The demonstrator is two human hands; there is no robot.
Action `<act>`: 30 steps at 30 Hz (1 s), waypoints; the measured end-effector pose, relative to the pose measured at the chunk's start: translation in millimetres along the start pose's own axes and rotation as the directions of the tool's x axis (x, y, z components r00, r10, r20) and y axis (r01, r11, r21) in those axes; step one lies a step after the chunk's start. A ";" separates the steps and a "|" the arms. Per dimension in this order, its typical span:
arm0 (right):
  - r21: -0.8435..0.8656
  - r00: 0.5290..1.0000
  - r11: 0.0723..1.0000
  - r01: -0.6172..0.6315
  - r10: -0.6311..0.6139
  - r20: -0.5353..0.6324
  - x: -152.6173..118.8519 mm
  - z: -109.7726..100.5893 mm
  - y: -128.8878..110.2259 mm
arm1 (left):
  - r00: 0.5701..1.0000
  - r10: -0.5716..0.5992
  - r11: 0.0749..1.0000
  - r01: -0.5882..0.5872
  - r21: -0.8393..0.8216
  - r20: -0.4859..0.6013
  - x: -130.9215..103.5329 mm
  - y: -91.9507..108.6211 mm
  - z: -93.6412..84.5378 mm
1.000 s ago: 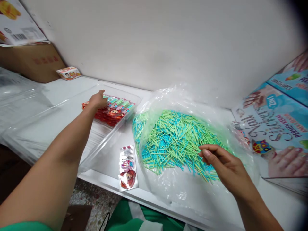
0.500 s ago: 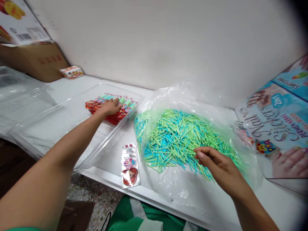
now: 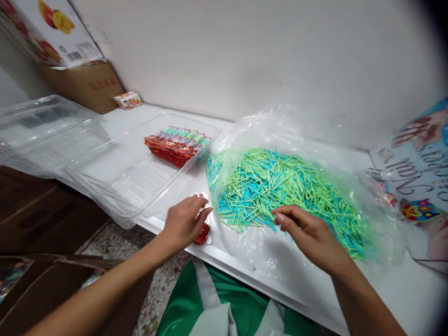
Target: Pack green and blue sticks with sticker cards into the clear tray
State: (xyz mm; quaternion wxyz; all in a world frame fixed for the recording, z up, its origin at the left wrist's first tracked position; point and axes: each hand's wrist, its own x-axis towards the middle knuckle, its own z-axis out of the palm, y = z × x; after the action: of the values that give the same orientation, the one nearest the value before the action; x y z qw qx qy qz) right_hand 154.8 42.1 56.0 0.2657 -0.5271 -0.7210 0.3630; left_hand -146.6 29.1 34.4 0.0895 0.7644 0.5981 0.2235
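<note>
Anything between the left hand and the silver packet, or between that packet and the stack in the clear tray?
Nothing visible separates the left hand from the silver packet; the hand covers part of it, though contact can't be told. Between that packet and the stacked packets stands the side wall of the clear tray.

Single head-worn view, facing forward, down at table (image 3: pixel 418 291).
</note>
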 end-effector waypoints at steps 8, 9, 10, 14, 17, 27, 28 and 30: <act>-0.014 1.000 1.000 0.016 -0.016 0.019 -21.4 -3.1 -0.3 | 0.707 -0.707 0.707 0.707 -0.018 -0.004 3.5 -70.8 59.3; -0.005 1.000 1.000 0.006 -0.006 0.014 -24.1 -3.5 1.9 | 0.700 -0.714 0.697 0.710 -0.102 -0.004 4.3 -74.9 61.6; 0.005 1.000 1.000 -0.001 0.001 0.009 -26.5 -3.7 4.2 | 0.700 -0.714 0.688 0.702 -0.186 0.005 4.1 -77.6 63.5; 0.038 1.000 0.999 -0.012 0.012 -0.011 -33.5 -4.2 11.5 | 0.734 -0.678 0.662 0.631 -0.404 0.035 0.0 -81.3 68.5; 0.048 0.999 0.999 -0.024 0.024 -0.020 -36.1 -5.4 13.9 | 0.741 -0.671 0.612 0.581 -0.537 0.037 -1.9 -81.6 68.2; 0.264 0.999 0.963 -0.045 0.050 -0.010 -36.0 51.3 2.1 | 0.851 -0.519 0.430 0.341 -0.836 0.080 -21.4 10.4 16.9; 0.315 0.999 0.948 -0.053 0.052 0.011 -35.5 60.8 -0.4 | 0.868 -0.484 0.395 0.330 -0.858 0.111 -23.1 27.3 14.5; 0.406 0.997 0.912 -0.053 0.026 0.072 -34.6 74.3 -3.6 | 0.895 -0.399 0.340 0.346 -0.875 0.199 -23.7 57.1 16.2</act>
State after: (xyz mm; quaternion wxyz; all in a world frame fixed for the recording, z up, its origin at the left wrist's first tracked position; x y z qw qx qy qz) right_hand 106.4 -9.5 14.7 0.3389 -0.4626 -0.6269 0.5274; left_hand -93.7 -6.7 37.6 0.5124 0.4364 0.5475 0.4972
